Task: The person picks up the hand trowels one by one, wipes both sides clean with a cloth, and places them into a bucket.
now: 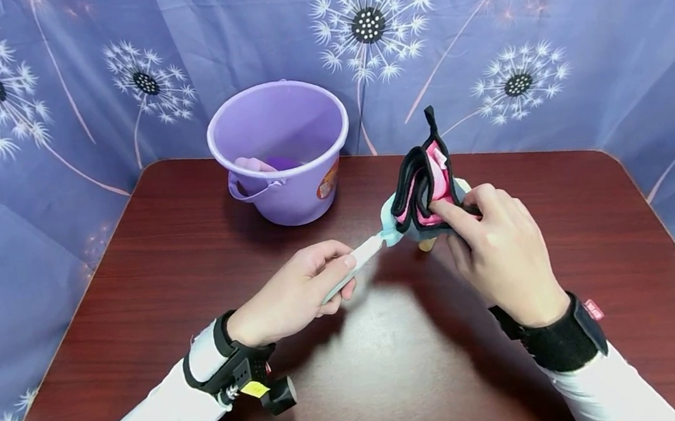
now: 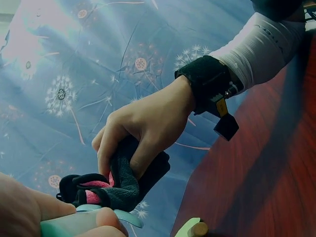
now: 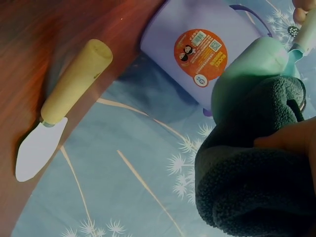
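My left hand [image 1: 293,290] grips the pale handle [image 1: 364,252] of a mint-green hand shovel, raised above the table. Its broad, curved blade [image 3: 256,61] shows in the right wrist view, partly covered by a folded cloth [image 3: 261,182]. The cloth is dark and fuzzy outside; in the head view pink lining, black edging and a hanging loop are visible. My right hand [image 1: 505,248] pinches the cloth between thumb and fingers, pressing it against the blade. Beneath lies a trowel [image 3: 74,86] with a wooden handle and pale leaf-shaped blade, mostly hidden in the head view.
A purple bucket [image 1: 293,198] stands at the back left of the dark red-brown table [image 1: 194,253]. Pink and purple items [image 1: 255,164] lie inside it. A blue dandelion-print curtain [image 1: 257,34] hangs along the back and sides.
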A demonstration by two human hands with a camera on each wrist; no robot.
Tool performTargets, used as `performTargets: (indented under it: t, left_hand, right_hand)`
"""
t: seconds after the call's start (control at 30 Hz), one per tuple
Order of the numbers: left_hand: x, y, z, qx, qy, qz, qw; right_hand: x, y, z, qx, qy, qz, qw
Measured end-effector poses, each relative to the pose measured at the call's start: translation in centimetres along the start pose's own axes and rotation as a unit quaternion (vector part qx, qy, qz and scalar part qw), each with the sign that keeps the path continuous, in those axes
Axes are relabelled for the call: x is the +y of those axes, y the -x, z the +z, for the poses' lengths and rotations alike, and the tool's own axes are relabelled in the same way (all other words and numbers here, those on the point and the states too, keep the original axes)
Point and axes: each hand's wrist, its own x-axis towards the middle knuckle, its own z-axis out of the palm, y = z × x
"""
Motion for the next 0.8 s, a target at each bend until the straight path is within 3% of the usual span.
performTargets:
  t: [0.43, 0.8]
  left_hand:
    - [-0.1, 0.0, -0.1, 0.012, -0.023, -0.007, 0.9996]
    - [-0.3, 0.0, -0.2, 0.047, -0.111, 0.001, 0.9927]
  right_hand:
    - [-1.1, -0.1, 0.1, -0.011, 0.005, -0.050, 0.999]
    - [-1.8, -0.3, 0.0, -0.018, 0.004, -0.094, 0.995]
